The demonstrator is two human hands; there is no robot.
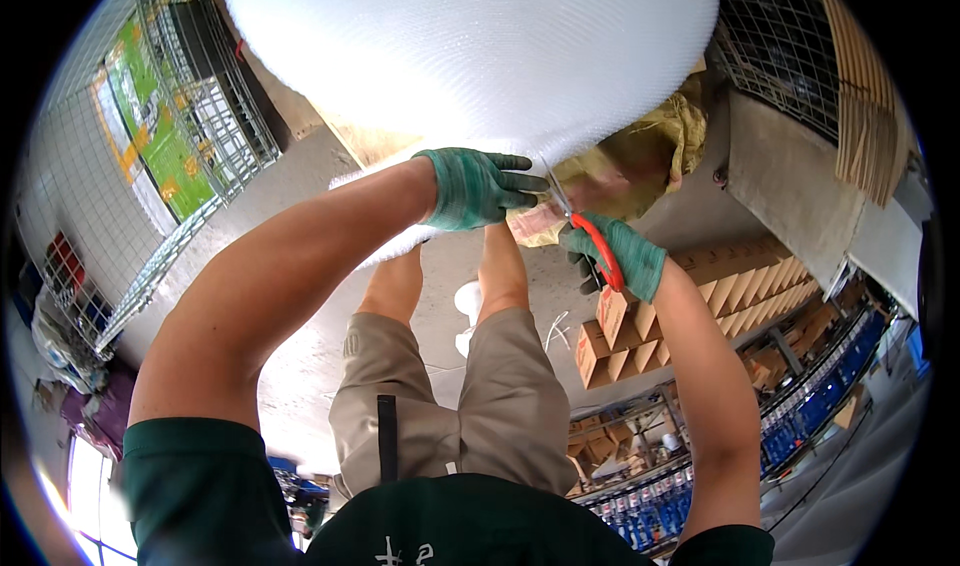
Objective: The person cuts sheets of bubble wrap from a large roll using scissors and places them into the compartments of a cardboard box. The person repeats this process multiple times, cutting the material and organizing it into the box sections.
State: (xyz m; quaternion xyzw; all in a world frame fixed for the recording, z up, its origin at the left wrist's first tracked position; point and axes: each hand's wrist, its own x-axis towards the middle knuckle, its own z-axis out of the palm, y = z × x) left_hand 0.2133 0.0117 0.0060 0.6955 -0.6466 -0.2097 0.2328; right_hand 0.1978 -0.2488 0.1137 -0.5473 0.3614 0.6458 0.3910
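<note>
A large roll of bubble wrap [470, 56] fills the top middle of the head view. My left hand [468, 188], in a green work glove, lies against its near edge. The fingers are stretched to the right, their tips close to the scissor blades; whether the thumb pinches the wrap is hidden. Red-handled scissors [598, 246] are gripped in my gloved right hand [632, 251]. Their metal blades point up and left to the wrap's lower edge, slightly parted as far as I can tell. A loose flap of wrap hangs under my left wrist.
A crumpled yellow woven sack [640, 161] lies right of the roll. Cardboard boxes with dividers [690, 316] stand on the floor at the right. Wire mesh cages [150, 156] flank both sides. Racks of blue-packed goods [800, 426] curve along the lower right.
</note>
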